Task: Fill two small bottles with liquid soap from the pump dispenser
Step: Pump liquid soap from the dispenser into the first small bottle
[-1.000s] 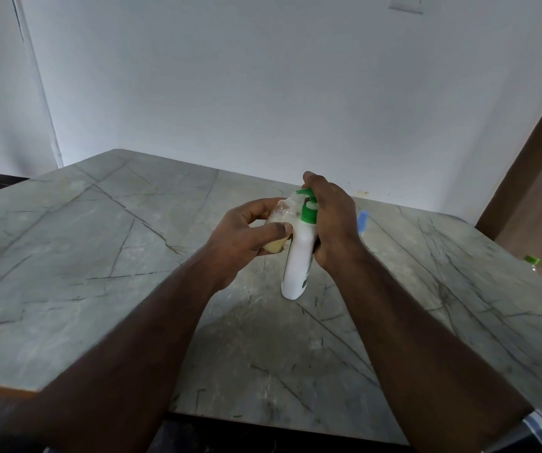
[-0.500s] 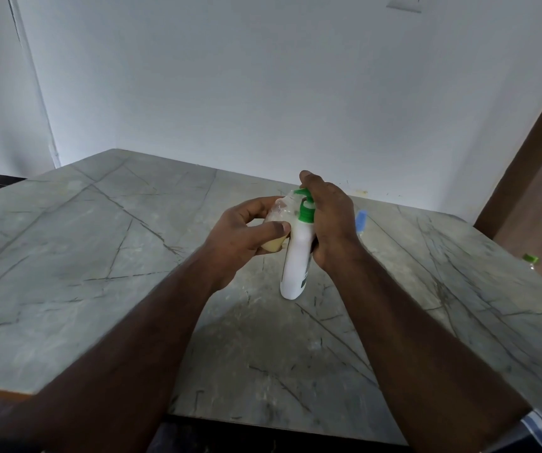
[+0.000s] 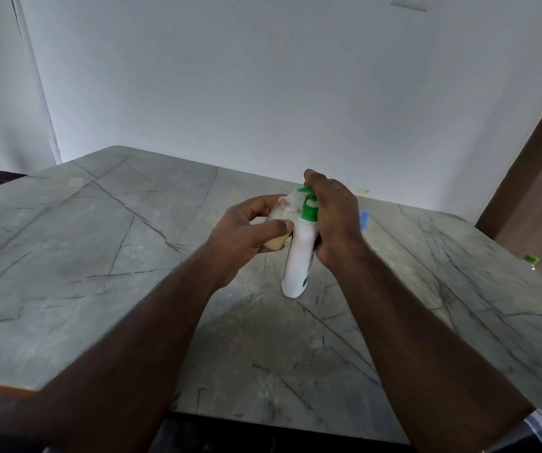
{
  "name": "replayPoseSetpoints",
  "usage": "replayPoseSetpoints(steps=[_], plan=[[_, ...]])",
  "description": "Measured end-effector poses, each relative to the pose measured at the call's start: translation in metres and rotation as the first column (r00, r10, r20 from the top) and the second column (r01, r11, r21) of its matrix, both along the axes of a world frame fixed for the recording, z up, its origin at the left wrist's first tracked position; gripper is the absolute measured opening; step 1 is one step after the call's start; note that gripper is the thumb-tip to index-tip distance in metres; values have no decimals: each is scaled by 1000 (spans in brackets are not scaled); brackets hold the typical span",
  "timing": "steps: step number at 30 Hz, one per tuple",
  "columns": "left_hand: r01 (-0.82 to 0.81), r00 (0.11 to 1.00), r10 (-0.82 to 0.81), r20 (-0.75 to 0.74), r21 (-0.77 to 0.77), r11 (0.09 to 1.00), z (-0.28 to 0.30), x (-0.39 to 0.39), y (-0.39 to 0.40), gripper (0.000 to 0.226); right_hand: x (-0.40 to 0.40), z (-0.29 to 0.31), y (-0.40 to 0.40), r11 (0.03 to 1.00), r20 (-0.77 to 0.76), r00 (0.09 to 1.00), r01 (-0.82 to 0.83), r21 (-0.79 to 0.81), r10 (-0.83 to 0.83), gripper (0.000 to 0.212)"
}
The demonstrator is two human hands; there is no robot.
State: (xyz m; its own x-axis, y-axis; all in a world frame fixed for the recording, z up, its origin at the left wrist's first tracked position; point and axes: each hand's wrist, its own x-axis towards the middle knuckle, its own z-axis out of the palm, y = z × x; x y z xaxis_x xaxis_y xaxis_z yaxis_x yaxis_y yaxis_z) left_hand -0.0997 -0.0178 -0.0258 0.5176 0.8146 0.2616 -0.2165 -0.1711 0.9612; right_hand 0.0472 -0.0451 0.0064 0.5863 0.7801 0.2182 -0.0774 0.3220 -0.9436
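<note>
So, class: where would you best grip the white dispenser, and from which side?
Wrap the right hand round the dispenser at its upper body, coming from its right. It stands upright, its green nozzle faces left into the small bottle, so that side stays free.

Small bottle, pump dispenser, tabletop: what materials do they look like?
Small clear bottle in the left hand: likely thin transparent plastic, yellowish liquid showing through. White pump dispenser with green pump under the right hand: opaque, smooth plastic, slight sheen. Grey veined tabletop: marble-look stone or laminate, matte; can't tell which.
</note>
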Motion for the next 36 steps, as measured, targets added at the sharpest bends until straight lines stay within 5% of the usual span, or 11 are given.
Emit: replayPoseSetpoints(steps=[29,36], plan=[[-6,1000,6,7,-8,1000,1,0,-1,39,1,2,1,1000,31,1000,-1,13,0,11],[-8,1000,8,-1,7,1000,2,0,-3,38,-1,1,-1,1000,-14,1000,-19,-4,19,22]])
